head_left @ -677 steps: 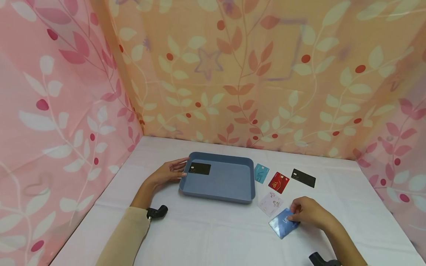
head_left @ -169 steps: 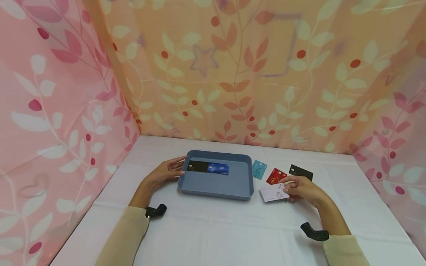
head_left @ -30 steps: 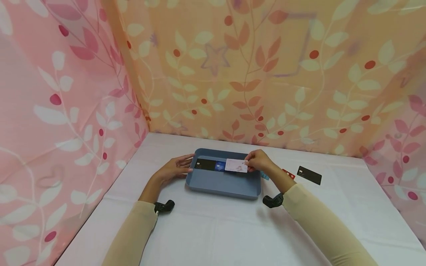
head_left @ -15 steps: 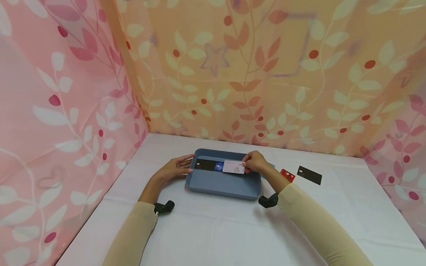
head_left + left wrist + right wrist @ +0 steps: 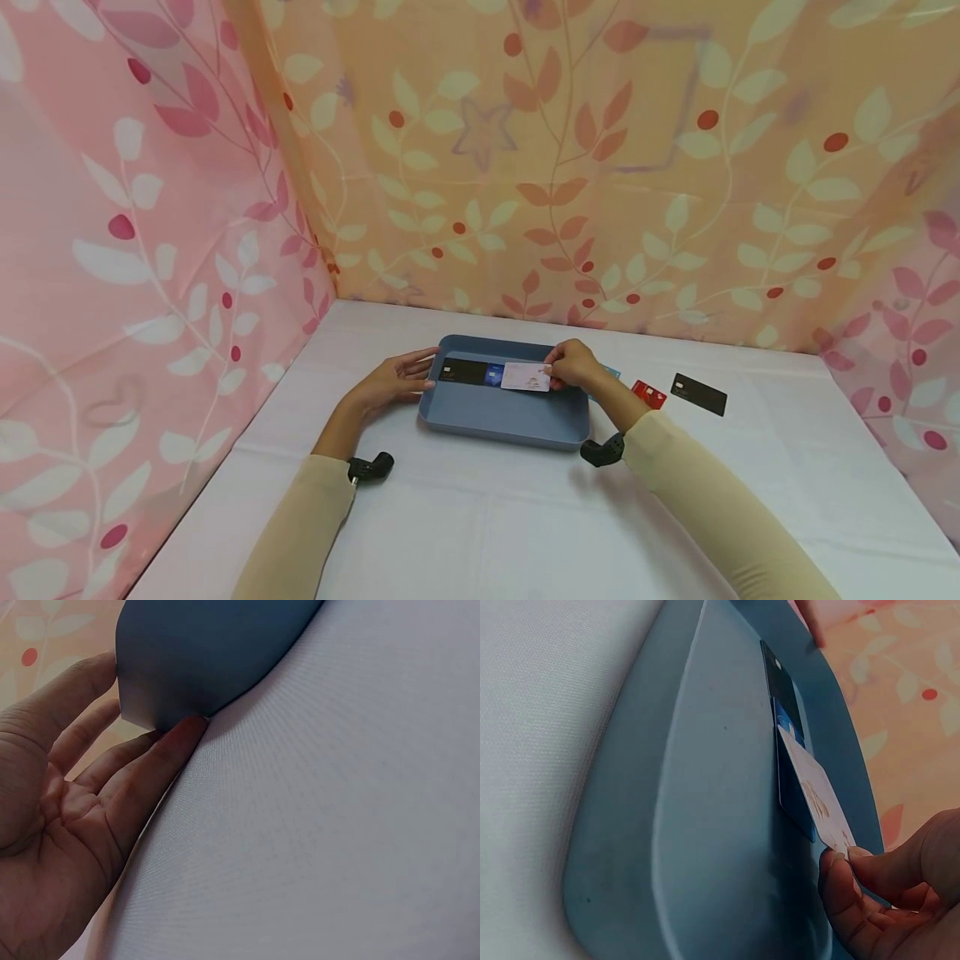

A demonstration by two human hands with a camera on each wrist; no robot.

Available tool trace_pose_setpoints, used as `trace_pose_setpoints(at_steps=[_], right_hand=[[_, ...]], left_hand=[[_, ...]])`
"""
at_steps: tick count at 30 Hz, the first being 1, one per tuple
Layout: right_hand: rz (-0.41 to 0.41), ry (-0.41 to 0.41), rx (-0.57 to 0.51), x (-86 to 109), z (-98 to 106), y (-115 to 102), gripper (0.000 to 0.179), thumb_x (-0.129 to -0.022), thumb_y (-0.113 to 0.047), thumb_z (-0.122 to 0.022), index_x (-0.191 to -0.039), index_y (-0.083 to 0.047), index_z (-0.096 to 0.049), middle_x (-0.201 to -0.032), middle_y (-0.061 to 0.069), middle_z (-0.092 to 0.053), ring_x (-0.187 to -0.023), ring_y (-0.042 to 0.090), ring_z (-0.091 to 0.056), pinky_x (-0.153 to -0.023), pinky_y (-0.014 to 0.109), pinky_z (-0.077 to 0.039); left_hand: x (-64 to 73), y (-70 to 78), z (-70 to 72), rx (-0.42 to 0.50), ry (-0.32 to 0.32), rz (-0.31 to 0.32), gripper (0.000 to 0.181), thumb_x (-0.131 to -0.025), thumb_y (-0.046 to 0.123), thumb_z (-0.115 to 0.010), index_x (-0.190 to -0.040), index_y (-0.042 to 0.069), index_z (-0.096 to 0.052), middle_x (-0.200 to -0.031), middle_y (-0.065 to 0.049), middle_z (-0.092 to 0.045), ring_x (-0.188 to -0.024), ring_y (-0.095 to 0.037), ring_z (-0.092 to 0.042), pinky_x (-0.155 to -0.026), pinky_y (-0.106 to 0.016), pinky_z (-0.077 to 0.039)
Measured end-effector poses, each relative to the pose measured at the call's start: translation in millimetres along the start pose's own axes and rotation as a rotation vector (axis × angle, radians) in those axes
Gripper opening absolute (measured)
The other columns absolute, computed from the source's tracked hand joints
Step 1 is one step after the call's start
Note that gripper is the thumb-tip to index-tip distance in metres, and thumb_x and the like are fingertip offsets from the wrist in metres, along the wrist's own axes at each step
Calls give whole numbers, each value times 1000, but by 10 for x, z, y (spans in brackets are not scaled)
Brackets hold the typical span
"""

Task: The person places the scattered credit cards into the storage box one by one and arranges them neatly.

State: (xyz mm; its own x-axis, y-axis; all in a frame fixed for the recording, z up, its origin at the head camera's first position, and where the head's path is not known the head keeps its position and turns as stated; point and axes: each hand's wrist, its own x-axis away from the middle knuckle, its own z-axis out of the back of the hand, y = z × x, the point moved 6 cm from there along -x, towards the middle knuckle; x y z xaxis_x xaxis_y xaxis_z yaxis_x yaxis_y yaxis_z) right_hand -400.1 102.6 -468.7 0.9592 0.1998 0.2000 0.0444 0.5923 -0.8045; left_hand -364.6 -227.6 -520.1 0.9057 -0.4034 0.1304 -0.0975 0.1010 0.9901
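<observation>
In the head view a blue-grey tray (image 5: 502,427) lies on the white cloth. My left hand (image 5: 386,386) touches its left end; in the left wrist view the fingers (image 5: 142,769) lie fairly straight against the tray's outer wall. My right hand (image 5: 576,365) pinches a pale pink card (image 5: 525,377) by its right end. That card is tilted above a blue card (image 5: 493,375) and covers part of it, as the right wrist view shows. A black card (image 5: 462,371) lies flat in the tray, end to end with the blue card (image 5: 795,795).
Right of the tray lie a red card (image 5: 648,394), partly behind my right forearm, and another black card (image 5: 699,394). A sliver of a light blue card (image 5: 613,372) shows behind my right wrist. Patterned curtains (image 5: 562,167) stand behind and at both sides.
Over the earlier frames, the blue card went into the tray and the pink card was lifted from the cloth to above it. In the last second the pink card shifted slightly left.
</observation>
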Motion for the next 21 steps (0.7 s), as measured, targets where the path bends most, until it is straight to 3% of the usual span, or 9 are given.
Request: trace_pose_setpoints(at_steps=[15,21], right_hand=[[-48,-18,15,-32,-16,7,8,-94,3,-66,-96,10,-67,-68,10,-59,-49,13,-60,-55,28,-58],[-77,-35,44,-41,-21,10,7,-94,1,-66,-97,8,-68,-68,9,-60,-49,12,-59,-54,25,-57]], left_hand=[[-16,-21,26,-6,17,11,71,-91,12,-77,-154,26,-47,-156,-4,-47,-145,-21,-41,-103,-42,-50],[-18,-3,13,0,-19,-20,75,-91,12,-77,-156,21,-42,-157,-8,-44,-146,-25,-39,-101,-42,-52]])
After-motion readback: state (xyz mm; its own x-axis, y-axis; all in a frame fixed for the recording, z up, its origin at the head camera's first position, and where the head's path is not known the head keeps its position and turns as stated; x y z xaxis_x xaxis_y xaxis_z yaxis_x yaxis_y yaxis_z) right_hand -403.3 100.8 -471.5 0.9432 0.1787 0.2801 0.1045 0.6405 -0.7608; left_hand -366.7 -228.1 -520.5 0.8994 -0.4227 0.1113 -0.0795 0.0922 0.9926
